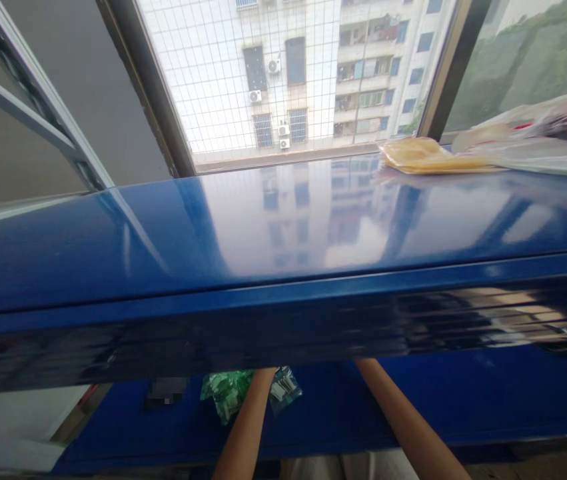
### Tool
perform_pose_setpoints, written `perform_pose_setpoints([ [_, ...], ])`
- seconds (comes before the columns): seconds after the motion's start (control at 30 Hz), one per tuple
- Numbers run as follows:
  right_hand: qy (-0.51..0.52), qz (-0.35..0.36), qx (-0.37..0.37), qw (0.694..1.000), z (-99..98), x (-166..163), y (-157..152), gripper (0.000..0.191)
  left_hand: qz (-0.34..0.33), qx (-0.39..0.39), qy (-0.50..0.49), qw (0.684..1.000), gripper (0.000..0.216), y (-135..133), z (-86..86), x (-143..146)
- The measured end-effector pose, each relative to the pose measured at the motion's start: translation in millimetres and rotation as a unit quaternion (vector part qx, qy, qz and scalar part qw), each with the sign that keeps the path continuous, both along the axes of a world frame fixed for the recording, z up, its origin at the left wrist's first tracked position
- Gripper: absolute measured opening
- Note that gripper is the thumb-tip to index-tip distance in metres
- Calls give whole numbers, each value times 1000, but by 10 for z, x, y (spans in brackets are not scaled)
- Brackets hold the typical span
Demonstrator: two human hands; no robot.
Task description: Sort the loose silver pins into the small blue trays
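My left forearm (246, 430) reaches forward over the lower blue surface (328, 407). Its hand is hidden beneath the front edge of the blue upper shelf (283, 313). Just left of that arm lies a green plastic packet (228, 393), and on its right side is a clear packet with several pale, slim pieces (286, 388). My right forearm (403, 420) passes under the same edge farther right, and that hand is hidden too. What either hand holds or touches cannot be seen.
A small dark object (163, 392), partly blurred, lies left on the lower surface. Clear plastic bags (528, 150) and a yellowish packet (418, 155) rest on the glossy upper shelf by the window. A grey metal rack post (53, 87) stands at left.
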State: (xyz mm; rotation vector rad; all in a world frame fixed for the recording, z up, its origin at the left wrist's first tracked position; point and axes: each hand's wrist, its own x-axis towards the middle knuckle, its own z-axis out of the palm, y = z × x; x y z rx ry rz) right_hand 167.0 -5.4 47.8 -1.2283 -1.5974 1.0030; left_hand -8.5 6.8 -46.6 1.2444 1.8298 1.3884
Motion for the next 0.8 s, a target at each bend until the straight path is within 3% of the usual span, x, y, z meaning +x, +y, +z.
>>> perform_pose_setpoints([
  [0.1,-9,3,-9,1000,-8,1,37,28,-55,61,36,996,24,-51,213,53],
  [0.23,-27,3,-18,999,-36,32,126,26,-90,88,68,990,29,-90,406,109],
  [0.37,-43,-3,-18,999,-65,122,182,30,-111,70,73,989,28,-110,343,104],
  [0.53,-48,-17,-13,999,-86,177,150,35,-128,-6,37,991,24,-163,229,46],
  [0.63,-46,-21,-10,999,-80,130,151,24,-104,-27,3,994,22,-167,255,22],
  [0.8,-35,-14,-9,999,-80,32,222,25,-88,1,-6,996,23,-111,359,37],
])
